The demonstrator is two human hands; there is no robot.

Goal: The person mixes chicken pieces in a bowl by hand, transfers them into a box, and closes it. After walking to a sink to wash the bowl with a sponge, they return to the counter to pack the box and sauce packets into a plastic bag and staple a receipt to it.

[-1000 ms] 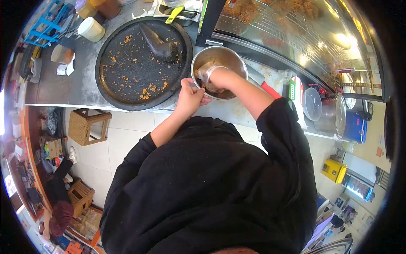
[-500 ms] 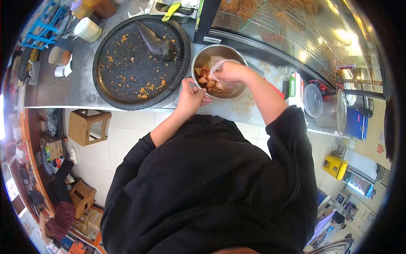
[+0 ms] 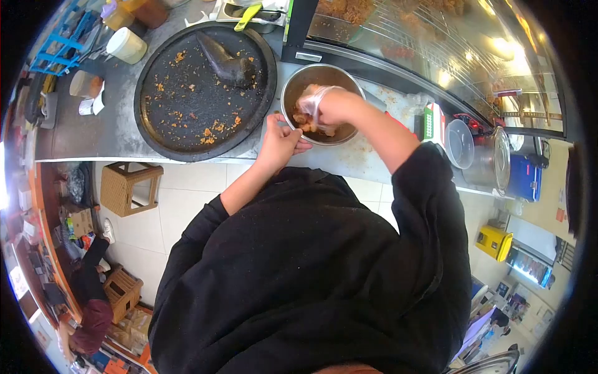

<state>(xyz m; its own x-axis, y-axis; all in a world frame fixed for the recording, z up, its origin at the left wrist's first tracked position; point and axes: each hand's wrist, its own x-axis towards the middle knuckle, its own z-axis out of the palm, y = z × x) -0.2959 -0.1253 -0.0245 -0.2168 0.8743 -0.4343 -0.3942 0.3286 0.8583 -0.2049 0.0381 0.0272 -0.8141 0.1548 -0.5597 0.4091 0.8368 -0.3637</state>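
Here, the left hand (image 3: 280,143) clamps its fingers on the bowl (image 3: 299,80) beside the black tray (image 3: 163,121). The right hand (image 3: 325,107) dips inside, finger spread unclear.

Right hand (image 3: 324,107) shifted left within metal bowl (image 3: 309,75), seemingly now among food pieces (image 3: 303,119)

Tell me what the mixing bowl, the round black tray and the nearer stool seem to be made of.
Bowl: likely stainless steel, smooth; grey with a bright, shiny rim.
Tray: dark, mostly dull, perhaps coated metal, though plastic is possible.
Stool: tan with a woven texture; rattan or molded plastic, I can't tell which.
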